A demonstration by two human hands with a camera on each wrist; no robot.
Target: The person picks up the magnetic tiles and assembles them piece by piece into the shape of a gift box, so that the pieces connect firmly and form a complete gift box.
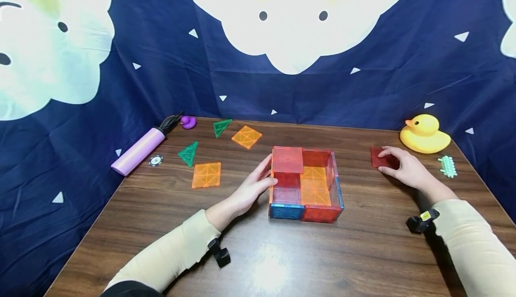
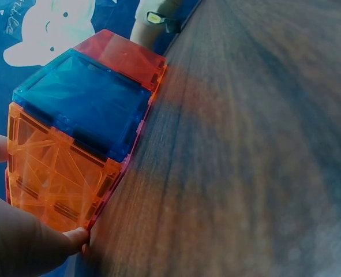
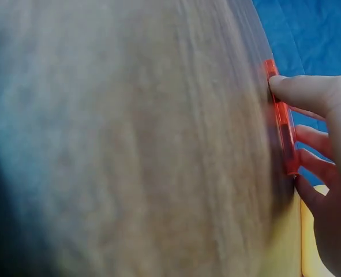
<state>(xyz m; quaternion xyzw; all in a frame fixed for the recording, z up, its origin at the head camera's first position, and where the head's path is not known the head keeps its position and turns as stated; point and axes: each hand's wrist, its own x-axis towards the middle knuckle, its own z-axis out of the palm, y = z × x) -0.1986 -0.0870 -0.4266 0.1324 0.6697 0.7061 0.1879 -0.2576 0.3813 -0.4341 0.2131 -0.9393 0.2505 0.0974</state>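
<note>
A box of translucent magnetic tiles (image 1: 322, 214) stands mid-table, with red, blue and orange walls. One red square (image 1: 287, 160) covers its back left part; orange and pinkish floor tiles show through the opening. My left hand (image 1: 251, 189) holds the box at its left side, thumb at the top rim. In the left wrist view, fingers lie against the edges of the orange wall tile (image 2: 60, 167). Over to the right, my right hand (image 1: 403, 169) pinches a red square tile (image 1: 376, 158) between thumb and fingers. That tile (image 3: 283, 127) appears edge-on, near the tabletop, in the right wrist view.
Left of the box lie orange square tiles (image 1: 207, 174) and green triangle tiles (image 1: 188, 153). A pink pump (image 1: 139, 150), a poker chip (image 1: 155, 160) and a purple duck (image 1: 188, 122) lie farther left. A yellow duck (image 1: 425, 135) and a mint-green knobbly piece (image 1: 447, 166) sit at the right.
</note>
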